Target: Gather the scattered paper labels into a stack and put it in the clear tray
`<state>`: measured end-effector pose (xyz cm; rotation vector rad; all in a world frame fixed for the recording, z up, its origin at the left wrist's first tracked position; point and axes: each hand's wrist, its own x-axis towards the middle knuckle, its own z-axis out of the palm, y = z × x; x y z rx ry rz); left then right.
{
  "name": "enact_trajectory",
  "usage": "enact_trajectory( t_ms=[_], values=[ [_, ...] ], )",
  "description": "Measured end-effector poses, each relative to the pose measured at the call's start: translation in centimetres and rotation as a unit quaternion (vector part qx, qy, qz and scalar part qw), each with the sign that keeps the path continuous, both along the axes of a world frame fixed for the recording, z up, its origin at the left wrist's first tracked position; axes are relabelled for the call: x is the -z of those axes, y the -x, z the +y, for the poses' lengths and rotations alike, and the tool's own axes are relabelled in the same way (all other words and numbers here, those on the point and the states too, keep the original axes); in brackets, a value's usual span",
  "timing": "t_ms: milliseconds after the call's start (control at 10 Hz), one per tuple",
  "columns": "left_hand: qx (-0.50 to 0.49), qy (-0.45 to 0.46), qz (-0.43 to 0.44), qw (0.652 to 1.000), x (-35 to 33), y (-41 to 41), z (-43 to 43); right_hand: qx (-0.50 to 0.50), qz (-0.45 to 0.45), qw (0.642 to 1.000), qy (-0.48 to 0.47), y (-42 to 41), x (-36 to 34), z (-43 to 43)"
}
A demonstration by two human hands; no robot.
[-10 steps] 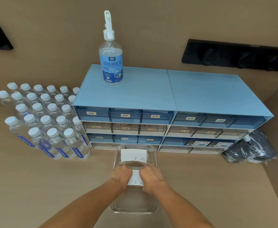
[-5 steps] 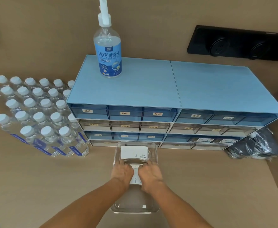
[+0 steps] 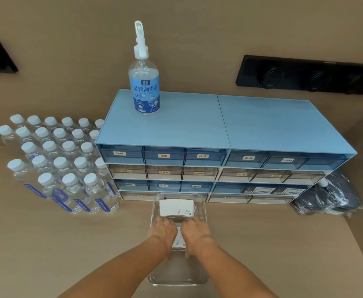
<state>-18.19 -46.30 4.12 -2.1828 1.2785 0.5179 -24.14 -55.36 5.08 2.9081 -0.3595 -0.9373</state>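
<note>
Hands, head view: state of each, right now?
Left hand: closed on the label stack.
Right hand: closed on the same stack, over the clear tray.

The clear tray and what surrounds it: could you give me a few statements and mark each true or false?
1. Both hands, left hand and right hand, are inside the clear tray. True.
2. A white stack of labels lies at the tray's far end. True.
3. The spray bottle lies on its side. False: it stands upright on the blue drawer cabinet.
4. The water bottles stand right of the cabinet. False: left of it.
</note>
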Motion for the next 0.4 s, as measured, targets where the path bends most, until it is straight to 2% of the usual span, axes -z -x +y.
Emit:
enact_trajectory(
  t_ms=[100, 200, 400],
  values=[
    [0.02, -0.012, 0.016, 1.0, -1.3, -0.1, -0.3, 0.035, 0.018, 0.998, -0.056, -0.1, -1.4, -0.3],
    [0.0, -0.006, 0.031, 1.0, -2.8, -0.4, -0.5, 0.032, 0.032, 0.996, -0.083, -0.1, -3.0, -0.8],
    [-0.084, 0.02, 0.067, 0.994, -5.9, -0.4, -0.2, 0.057, 0.024, 0.99, -0.123, 0.2, -6.2, -0.9]
  ],
)
